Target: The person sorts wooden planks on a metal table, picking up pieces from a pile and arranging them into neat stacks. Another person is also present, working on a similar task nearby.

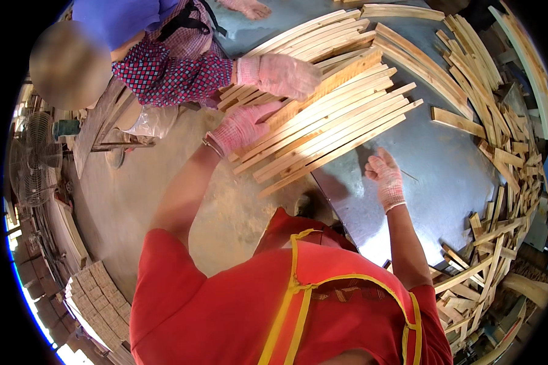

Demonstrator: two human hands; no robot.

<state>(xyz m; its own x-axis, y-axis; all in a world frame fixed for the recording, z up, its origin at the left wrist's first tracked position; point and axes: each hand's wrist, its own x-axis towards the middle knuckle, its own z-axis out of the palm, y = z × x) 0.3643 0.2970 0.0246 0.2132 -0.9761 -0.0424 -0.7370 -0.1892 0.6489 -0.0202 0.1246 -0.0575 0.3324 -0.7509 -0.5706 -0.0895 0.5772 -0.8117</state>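
Many pale wooden strips (341, 131) lie side by side in a slanting row on a grey metal table (450, 188), their near left ends jutting past its edge. My left hand (240, 129), in a pinkish knit glove, has its thumb and forefinger around the left end of a wider, yellowish wooden board (329, 84) among the strips. My right hand (385, 179), gloved too, is over the table to the right of the strips, apart from them. Its fingers are curled in and nothing shows in them. A co-worker's gloved hand (286, 74) rests at the same board from the far side.
A co-worker in a patterned sleeve (164, 73) stands at the far left. Longer wooden pieces (423, 67) lie at the table's far side. A jumbled heap of offcuts (490, 261) lines the right. At the left are a standing fan (38, 158) and stacked blocks (100, 298).
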